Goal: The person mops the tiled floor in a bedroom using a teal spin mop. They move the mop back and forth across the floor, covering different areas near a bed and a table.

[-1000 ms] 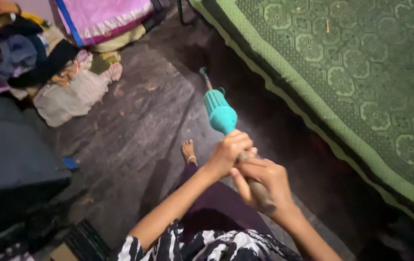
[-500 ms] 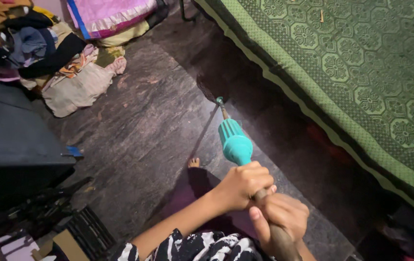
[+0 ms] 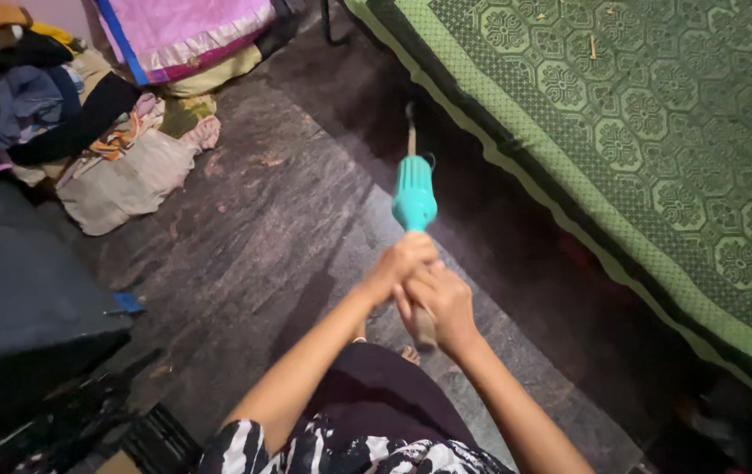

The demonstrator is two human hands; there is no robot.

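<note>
At frame centre, the left hand (image 3: 401, 263) and right hand (image 3: 442, 303) are clamping together on the broom (image 3: 415, 195), its teal collar pointing toward the gap under the green bed (image 3: 657, 158), apparently for reach.

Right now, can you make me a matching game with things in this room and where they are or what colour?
Things:
1. broom
2. bed cover
3. pile of clothes
4. floor

Match with:
A. dark stone
B. green with a flower pattern
C. heaped at the upper left
D. gripped by the left hand and right hand

Pairs: 1-D, 2-B, 3-C, 4-A
</note>
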